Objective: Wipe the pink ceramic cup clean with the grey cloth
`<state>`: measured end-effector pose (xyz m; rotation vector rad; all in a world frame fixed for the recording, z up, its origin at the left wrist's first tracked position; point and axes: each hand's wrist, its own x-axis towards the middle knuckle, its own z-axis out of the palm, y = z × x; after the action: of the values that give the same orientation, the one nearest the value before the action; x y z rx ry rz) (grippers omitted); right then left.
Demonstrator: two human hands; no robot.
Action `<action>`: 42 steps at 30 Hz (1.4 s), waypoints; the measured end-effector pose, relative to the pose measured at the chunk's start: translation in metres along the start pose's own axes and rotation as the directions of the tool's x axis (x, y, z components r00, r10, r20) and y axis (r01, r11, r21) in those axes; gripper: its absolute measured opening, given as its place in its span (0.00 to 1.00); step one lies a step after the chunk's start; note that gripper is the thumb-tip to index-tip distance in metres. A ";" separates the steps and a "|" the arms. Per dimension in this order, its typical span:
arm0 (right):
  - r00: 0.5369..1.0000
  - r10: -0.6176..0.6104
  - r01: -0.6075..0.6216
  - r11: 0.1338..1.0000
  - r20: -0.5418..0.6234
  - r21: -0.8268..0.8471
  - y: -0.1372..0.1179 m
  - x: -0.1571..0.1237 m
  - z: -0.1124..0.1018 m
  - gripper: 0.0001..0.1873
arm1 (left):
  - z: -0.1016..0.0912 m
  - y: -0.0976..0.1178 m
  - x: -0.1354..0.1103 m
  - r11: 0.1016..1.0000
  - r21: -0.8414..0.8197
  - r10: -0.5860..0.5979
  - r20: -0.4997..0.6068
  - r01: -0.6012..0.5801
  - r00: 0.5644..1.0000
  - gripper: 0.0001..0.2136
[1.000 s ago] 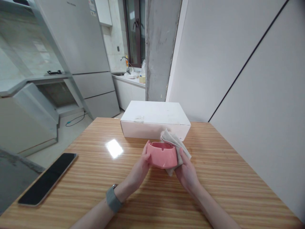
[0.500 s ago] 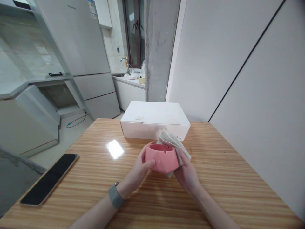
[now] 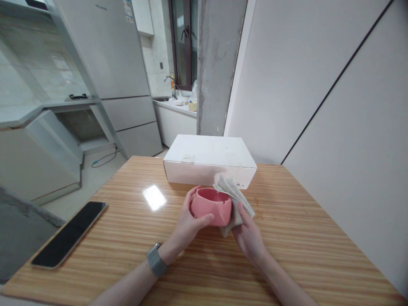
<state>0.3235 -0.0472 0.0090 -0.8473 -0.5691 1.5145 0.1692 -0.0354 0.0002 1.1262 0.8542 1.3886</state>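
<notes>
wiping seems the step: the left hand (image 3: 187, 221) has fingers curled around the pink bowl (image 3: 217, 211) over the desk (image 3: 134, 229), the right hand (image 3: 250, 239) has fingers pinched on the cloth (image 3: 235, 200) beside it, and the next rub likely needs steady holding.

No wording can be read. The fridge (image 3: 124, 63) at far left carries faint lettering (image 3: 101, 7) and a sticker (image 3: 128, 10), both too blurred; the white box (image 3: 208, 151) has tiny printed marks (image 3: 238, 185) low at right, also illegible.
</notes>
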 end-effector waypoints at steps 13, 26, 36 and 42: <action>0.995 -0.055 0.053 0.998 -0.081 -0.024 0.007 0.008 -0.007 0.23 | -0.005 -0.006 0.005 0.967 -0.187 -0.180 -0.024 0.173 0.983 0.28; 0.990 0.027 -0.035 0.998 0.142 0.055 -0.010 0.001 0.005 0.24 | -0.004 0.009 0.000 0.922 -0.314 -0.153 0.241 0.226 0.959 0.41; 0.999 -0.033 0.033 0.999 -0.029 -0.010 0.000 0.000 0.000 0.28 | 0.000 0.006 0.001 0.992 -0.092 -0.086 0.039 0.089 0.996 0.46; 0.998 -0.041 0.040 0.999 -0.057 -0.020 0.007 0.000 -0.004 0.26 | 0.003 0.006 -0.003 0.997 -0.021 -0.078 -0.009 0.078 0.997 0.46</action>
<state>0.3217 -0.0488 0.0011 -0.8862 -0.5565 1.4458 0.1698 -0.0391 0.0063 1.0602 0.8806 1.3365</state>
